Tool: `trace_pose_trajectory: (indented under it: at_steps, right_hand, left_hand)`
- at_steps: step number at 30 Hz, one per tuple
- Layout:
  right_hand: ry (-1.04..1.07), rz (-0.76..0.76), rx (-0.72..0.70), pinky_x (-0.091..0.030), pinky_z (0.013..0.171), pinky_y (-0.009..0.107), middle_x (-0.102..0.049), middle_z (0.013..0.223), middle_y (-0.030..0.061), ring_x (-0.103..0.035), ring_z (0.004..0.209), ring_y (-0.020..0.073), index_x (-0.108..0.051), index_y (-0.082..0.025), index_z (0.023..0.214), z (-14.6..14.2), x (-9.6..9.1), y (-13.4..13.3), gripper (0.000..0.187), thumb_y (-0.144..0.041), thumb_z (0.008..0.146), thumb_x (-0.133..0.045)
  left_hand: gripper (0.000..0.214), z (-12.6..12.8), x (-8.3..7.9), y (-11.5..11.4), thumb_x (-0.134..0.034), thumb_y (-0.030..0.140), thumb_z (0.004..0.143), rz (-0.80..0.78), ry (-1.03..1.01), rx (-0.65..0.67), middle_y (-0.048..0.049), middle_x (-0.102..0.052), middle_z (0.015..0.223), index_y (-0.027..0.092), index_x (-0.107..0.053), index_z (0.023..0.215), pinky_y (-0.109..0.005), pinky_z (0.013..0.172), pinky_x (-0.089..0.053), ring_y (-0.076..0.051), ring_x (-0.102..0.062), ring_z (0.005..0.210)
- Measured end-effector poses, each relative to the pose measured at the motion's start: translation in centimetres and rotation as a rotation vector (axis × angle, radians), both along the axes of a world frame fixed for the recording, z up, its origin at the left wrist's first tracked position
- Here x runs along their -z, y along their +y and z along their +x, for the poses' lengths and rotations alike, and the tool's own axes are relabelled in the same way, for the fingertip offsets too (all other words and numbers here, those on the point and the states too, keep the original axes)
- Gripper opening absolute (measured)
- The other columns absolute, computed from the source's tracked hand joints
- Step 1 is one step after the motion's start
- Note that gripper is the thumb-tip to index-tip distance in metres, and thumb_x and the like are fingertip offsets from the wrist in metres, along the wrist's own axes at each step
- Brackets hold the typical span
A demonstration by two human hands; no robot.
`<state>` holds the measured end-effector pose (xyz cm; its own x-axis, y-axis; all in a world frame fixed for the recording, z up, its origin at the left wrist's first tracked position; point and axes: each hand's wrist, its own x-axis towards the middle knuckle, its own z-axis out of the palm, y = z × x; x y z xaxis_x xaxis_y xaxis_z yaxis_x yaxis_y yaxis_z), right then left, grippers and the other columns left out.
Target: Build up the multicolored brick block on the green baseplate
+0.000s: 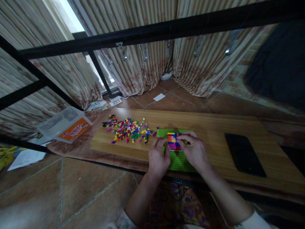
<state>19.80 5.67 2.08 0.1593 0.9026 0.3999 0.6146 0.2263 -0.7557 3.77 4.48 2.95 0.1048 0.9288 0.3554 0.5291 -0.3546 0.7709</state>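
Note:
A square patch of toy building bricks [174, 145] in orange, yellow, blue, magenta and red lies on a green studded baseplate [181, 161]. My left hand [159, 157] is closed at the patch's left edge, thumb and fingers drawn together there. From the right, my right hand [194, 149] reaches over the patch with its fingertips pinched near the upper middle. Whatever is between the fingertips of either hand is too small or hidden to make out. Part of the patch's right side is covered by the right hand.
Many loose bricks [130, 128] are scattered on the wooden board [202, 122] to the left. A dark phone-like slab [244, 154] lies at the right. A clear plastic box [64, 124] with an orange label stands at the far left. Black metal bars [143, 35] cross behind.

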Motion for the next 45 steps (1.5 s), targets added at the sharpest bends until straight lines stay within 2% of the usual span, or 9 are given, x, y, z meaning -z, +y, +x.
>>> trace_pose_trajectory:
  at_steps: [4, 8, 14, 16, 21, 29, 39, 45]
  right_hand:
    - [0.041, -0.025, 0.024, -0.05, 0.077, 0.035, -0.063, 0.091, 0.0044, -0.062, 0.082, 0.019, -0.074, -0.024, 0.08, -0.2, -0.1, 0.2, 0.014, -0.032, 0.083, -0.062]
    - [0.078, -0.037, 0.033, -0.049, 0.071, 0.033, -0.063, 0.091, 0.0045, -0.059, 0.075, 0.0171, -0.073, -0.023, 0.084, 0.2, -0.1, 0.0, 0.016, -0.035, 0.08, -0.064]
    - [0.236, -0.05, 0.12, -0.049, 0.072, 0.033, -0.067, 0.093, 0.0055, -0.06, 0.08, 0.0183, -0.073, -0.022, 0.089, 1.0, 0.8, -0.7, 0.026, -0.045, 0.078, -0.067]
    - [0.279, -0.082, 0.159, -0.049, 0.07, 0.033, -0.068, 0.09, 0.0053, -0.059, 0.075, 0.0174, -0.073, -0.021, 0.09, 0.9, 1.3, -0.6, 0.03, -0.048, 0.077, -0.068]
    - [0.4, -0.171, 0.201, -0.049, 0.064, 0.031, -0.069, 0.084, 0.0048, -0.057, 0.067, 0.0157, -0.073, -0.019, 0.093, 0.1, 2.0, 0.0, 0.04, -0.053, 0.072, -0.071]
    - [0.584, -0.192, 0.217, -0.052, 0.065, 0.032, -0.072, 0.083, 0.0048, -0.063, 0.07, 0.0172, -0.069, -0.019, 0.09, -1.0, 1.4, 0.5, 0.038, -0.049, 0.066, -0.075]
    - [0.644, -0.188, 0.236, -0.052, 0.065, 0.033, -0.071, 0.082, 0.0046, -0.063, 0.068, 0.017, -0.068, -0.02, 0.089, -1.2, 1.5, 0.9, 0.044, -0.053, 0.061, -0.078]
    - [0.694, -0.202, 0.232, -0.052, 0.067, 0.034, -0.071, 0.084, 0.0051, -0.063, 0.07, 0.017, -0.069, -0.018, 0.092, -1.3, 1.6, 1.0, 0.049, -0.05, 0.057, -0.081]
  left_hand:
    - [0.031, 0.2, 0.0, 0.1, -0.05, 0.009, 0.089, 0.055, 0.096, 0.056, -0.0088, -0.06, 0.117, 0.02, -0.064, 0.115, -0.034, 0.098, -0.052, -0.018, -0.06, 0.11]
    - [0.04, 0.5, 0.3, 0.2, -0.048, 0.008, 0.088, 0.104, 0.246, 0.109, -0.0126, -0.054, 0.128, 0.02, -0.062, 0.123, -0.038, 0.097, -0.052, -0.021, -0.058, 0.112]
    - [0.042, 0.6, 0.3, 0.3, -0.047, 0.011, 0.089, 0.139, 0.408, 0.104, -0.014, -0.049, 0.133, 0.02, -0.061, 0.128, -0.043, 0.099, -0.05, -0.025, -0.053, 0.116]
    - [0.043, 0.6, 0.1, 0.3, -0.046, 0.011, 0.089, 0.146, 0.445, 0.1, -0.0144, -0.049, 0.134, 0.02, -0.061, 0.129, -0.044, 0.099, -0.05, -0.026, -0.053, 0.116]
    - [0.044, 0.9, 0.0, 0.2, -0.047, 0.012, 0.089, 0.14, 0.516, 0.098, -0.0156, -0.05, 0.135, 0.02, -0.06, 0.13, -0.045, 0.096, -0.05, -0.028, -0.054, 0.113]
    - [0.05, 1.3, 0.4, 0.1, -0.05, 0.014, 0.087, 0.14, 0.628, 0.07, -0.0165, -0.051, 0.136, 0.021, -0.055, 0.136, -0.044, 0.093, -0.049, -0.029, -0.054, 0.109]
    - [0.046, 2.1, 0.8, -0.1, -0.049, 0.015, 0.089, 0.168, 0.729, 0.028, -0.0157, -0.056, 0.133, 0.021, -0.057, 0.134, -0.048, 0.094, -0.046, -0.03, -0.054, 0.109]
    - [0.043, 2.3, 0.3, -0.1, -0.048, 0.017, 0.09, 0.15, 0.735, 0.032, -0.0168, -0.056, 0.134, 0.019, -0.058, 0.132, -0.051, 0.094, -0.046, -0.031, -0.054, 0.11]
